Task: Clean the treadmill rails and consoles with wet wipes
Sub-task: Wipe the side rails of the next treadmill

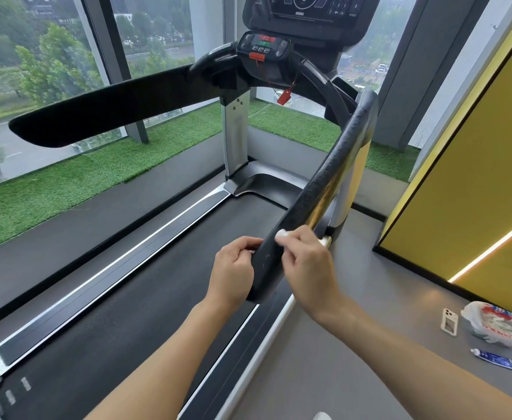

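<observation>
Standing at the treadmill (121, 298), facing the console (306, 16) by the window. Work along the right rail (333, 177), the black padded bar sloping down to its near end. Steady that end with the left hand (233, 271), fingers curled round it. Press with the right hand (306, 262), fingertips bunched and pinching the wipe (282, 233) against the rail's top. Drag in long overlapping strokes toward the console, wrapping round the underside, refolding once soiled.
</observation>
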Demonstrator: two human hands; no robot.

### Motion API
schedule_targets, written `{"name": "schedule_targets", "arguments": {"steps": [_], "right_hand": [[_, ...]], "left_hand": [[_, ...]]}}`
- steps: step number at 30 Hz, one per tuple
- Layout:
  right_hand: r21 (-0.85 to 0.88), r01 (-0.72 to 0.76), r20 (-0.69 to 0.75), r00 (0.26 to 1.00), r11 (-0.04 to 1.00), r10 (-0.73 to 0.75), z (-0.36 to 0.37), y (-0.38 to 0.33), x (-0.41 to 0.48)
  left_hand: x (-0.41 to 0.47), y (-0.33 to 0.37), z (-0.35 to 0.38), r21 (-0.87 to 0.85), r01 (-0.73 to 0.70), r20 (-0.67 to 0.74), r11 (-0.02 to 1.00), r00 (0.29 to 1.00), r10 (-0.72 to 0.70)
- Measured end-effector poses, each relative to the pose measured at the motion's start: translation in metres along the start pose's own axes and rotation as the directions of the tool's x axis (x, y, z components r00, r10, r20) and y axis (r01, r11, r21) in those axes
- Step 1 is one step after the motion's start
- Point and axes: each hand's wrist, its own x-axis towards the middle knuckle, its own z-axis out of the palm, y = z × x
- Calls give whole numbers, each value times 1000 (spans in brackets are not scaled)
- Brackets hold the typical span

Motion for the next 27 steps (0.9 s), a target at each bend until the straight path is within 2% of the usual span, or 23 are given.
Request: {"name": "schedule_targets", "arguments": {"steps": [2, 3, 6, 8, 12, 14, 17, 19, 23, 25, 27], "right_hand": [[5, 116, 109, 987, 993, -116, -7, -1, -2], [-8, 129, 117, 985, 992, -127, -8, 5, 5], [-48, -25, 8, 1000, 999, 26, -5, 20, 32], [-85, -69, -7, 998, 994, 69, 0, 11, 34], [-73, 110, 156, 983, 991, -97, -5, -4, 16], [-49, 130, 183, 976, 990, -119, -9, 4, 23], [-40, 18, 81, 997, 999, -14, -6, 11, 34], [-44, -11, 48, 999, 999, 13, -1, 1, 26], [55, 169, 228, 957, 984, -177, -7, -13, 2], [58, 152, 163, 974, 987, -159, -8, -4, 8], [33, 52, 47, 997, 998, -54, -2, 0, 13]], "left_hand": [[-1, 1, -1, 7, -7, -1, 1000, 1000, 7], [0, 1, -1, 8, -1, -1, 1000, 1000, 1], [0, 0, 1, 18, 17, -12, 1000, 1000, -17], [1, -2, 1, 35, 19, -47, 999, 999, -18], [1, -3, 0, 69, 15, -84, 998, 996, -9], [1, -3, -1, 76, 45, -90, 996, 995, -38], [-8, -7, -4, 51, 68, -91, 996, 994, -64], [-20, -10, -7, -2, 25, -90, 1000, 996, -25], [-31, -14, -12, -55, -28, -87, 998, 996, 24], [-34, -14, -15, -43, -31, -70, 999, 997, 27], [-41, -14, -19, -28, -21, -24, 999, 1000, 20]]}}
